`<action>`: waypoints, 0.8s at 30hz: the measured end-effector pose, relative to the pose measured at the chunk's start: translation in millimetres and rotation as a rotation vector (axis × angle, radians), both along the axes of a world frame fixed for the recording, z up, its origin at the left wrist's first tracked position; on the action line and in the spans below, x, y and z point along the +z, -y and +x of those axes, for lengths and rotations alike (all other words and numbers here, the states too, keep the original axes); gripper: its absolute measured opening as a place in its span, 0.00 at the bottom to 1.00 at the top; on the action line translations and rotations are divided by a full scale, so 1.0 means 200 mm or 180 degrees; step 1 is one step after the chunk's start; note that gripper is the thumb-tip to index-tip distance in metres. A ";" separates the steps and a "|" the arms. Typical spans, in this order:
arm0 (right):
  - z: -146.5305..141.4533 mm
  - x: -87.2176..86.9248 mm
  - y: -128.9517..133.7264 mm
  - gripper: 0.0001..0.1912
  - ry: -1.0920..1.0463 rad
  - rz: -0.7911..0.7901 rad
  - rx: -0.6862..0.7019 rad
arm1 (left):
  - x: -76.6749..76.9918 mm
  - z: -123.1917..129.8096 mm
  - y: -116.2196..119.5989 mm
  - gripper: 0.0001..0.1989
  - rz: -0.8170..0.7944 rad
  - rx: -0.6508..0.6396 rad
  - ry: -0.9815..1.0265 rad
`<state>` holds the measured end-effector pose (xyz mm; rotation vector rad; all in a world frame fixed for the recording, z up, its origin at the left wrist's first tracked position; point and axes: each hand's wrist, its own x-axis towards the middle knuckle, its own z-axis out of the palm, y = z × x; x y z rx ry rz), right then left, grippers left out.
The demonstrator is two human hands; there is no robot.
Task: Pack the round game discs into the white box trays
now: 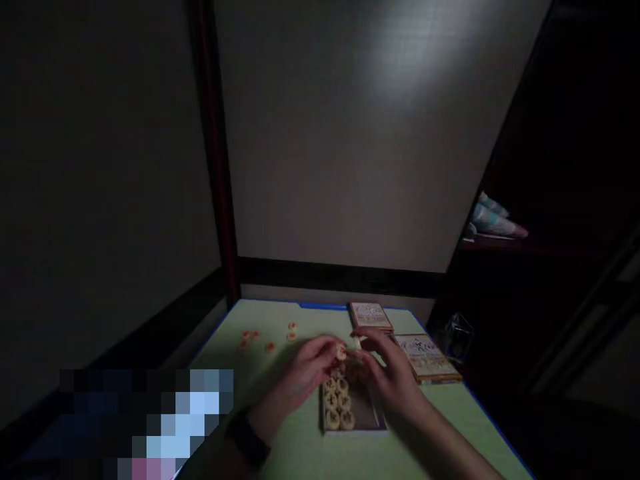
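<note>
My left hand (315,367), with a dark band on its wrist, pinches a round xiangqi piece (341,352) with a red mark. Facing it, my right hand (387,363) has thumb and fingers closed on a pale piece (357,342) seen edge-on. Both hands are above the far part of an open box (367,417). Cream pieces with dark characters (338,402) stand in two columns along the box's left side. My hands partly cover the box's far end, where more pieces show dimly.
Several loose red-marked pieces (270,347) lie on the left of the green table (280,447). A printed box (371,315) is at the far edge, and another printed box (425,358) rests at the right. Wrapped items (495,219) sit on a dark shelf at right.
</note>
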<state>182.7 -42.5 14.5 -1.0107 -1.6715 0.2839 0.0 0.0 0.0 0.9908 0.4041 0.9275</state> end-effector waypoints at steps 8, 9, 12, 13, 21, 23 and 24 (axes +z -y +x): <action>0.02 0.08 0.00 0.10 0.0072 0.0056 0.0046 | 0.06 -0.03 0.02 0.21 -0.0110 0.0108 -0.0050; 0.02 0.08 0.01 0.10 0.0324 0.0240 0.0002 | 0.05 -0.03 0.02 0.21 -0.0093 0.0103 -0.0037; 0.00 0.07 0.04 0.11 0.0982 0.0718 -0.0086 | 0.05 -0.02 0.02 0.21 -0.0053 0.0046 0.0055; -0.01 0.06 0.05 0.11 0.1120 0.0828 -0.0119 | 0.05 -0.02 0.02 0.21 -0.0053 0.0016 0.0076; -0.08 0.01 0.07 0.13 0.1230 0.1049 -0.0207 | 0.04 -0.03 0.03 0.21 -0.0069 -0.0391 0.0036; -0.08 0.01 0.08 0.13 0.1212 0.1051 -0.0192 | 0.04 -0.04 0.03 0.21 -0.0063 -0.0505 0.0018; -0.08 0.01 0.08 0.13 0.1205 0.1044 -0.0187 | 0.04 -0.05 0.03 0.22 -0.0062 -0.0552 0.0014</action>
